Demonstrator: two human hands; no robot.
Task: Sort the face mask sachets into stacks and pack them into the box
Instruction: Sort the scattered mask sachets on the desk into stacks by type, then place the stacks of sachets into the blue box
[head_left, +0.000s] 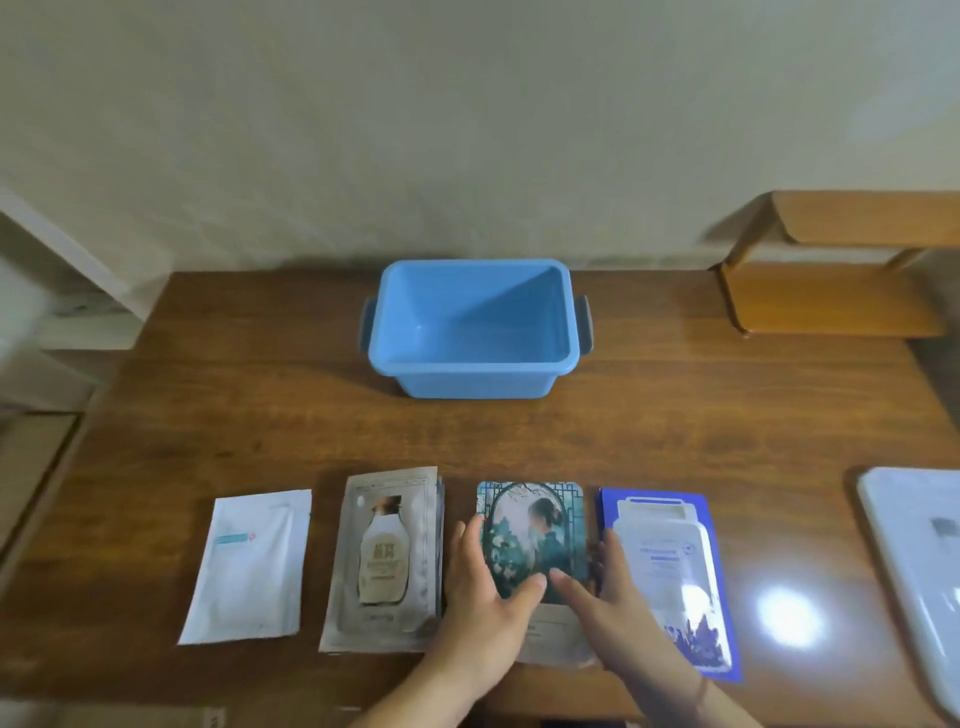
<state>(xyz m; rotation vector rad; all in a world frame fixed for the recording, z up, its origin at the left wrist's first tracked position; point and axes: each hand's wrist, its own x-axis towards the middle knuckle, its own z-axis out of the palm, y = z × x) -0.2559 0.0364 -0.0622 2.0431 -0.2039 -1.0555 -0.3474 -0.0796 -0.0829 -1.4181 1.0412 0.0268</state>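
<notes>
between left hand (480, 582) and right hand (610, 587) lies the teal sachet stack (535, 540).

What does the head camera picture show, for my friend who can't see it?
Two hands, left hand and right hand, hold the sides of a teal garden-picture sachet stack on a brown wooden table. It lies between a beige bottle-print stack and a blue-bordered stack, with a white sachet leftmost. An empty blue plastic box sits behind.
</notes>
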